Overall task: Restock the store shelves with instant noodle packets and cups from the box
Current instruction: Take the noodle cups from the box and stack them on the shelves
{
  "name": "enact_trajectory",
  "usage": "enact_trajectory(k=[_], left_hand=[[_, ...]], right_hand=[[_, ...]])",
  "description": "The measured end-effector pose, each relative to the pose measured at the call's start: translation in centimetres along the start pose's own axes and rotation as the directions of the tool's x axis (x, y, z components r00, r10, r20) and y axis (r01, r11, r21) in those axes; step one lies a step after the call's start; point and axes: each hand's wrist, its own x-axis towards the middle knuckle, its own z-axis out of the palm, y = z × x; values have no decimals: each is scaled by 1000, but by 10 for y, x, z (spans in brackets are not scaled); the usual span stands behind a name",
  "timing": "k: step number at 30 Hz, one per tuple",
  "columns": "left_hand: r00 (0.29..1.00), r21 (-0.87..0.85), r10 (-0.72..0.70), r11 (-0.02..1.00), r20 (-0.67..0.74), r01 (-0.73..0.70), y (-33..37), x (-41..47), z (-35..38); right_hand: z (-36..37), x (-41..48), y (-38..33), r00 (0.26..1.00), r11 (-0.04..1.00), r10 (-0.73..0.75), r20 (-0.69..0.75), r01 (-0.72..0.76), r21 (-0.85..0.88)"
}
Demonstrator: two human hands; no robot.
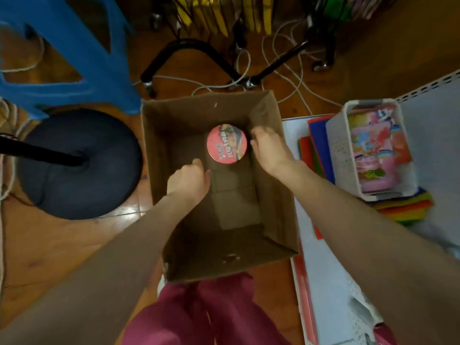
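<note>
Noodle cup (227, 145) in cardboard box (199, 99), judged light and crushable, best gripped by its sidewalls, is flanked at 7 and 3 o'clock by empty, relaxed left hand (189, 180) and right hand (268, 150).

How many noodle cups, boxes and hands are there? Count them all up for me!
noodle cup: 1
cardboard box: 1
hands: 2 (left hand, right hand)
Total: 4
</note>
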Motion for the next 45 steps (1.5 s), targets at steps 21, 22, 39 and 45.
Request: enact_trajectory(k=[21, 22, 39, 45], left_hand=[[963, -632, -268, 742, 28, 225, -10, 161, 157], [963, -629, -270, 745, 21, 223, -12, 151, 149], [976, -336, 155, 921, -153, -198, 16, -102, -114], [901, 33, 390, 920, -188, -391, 44, -167, -201]], right_hand=[[164, 161, 45, 971, 951, 226, -80, -202, 235], [159, 151, 42, 972, 939, 222, -80, -191, 286], [-101, -69, -18, 955, 910, 117, -271, 7, 415], [-214, -145, -40, 911, 929, 168, -377, -18, 370]])
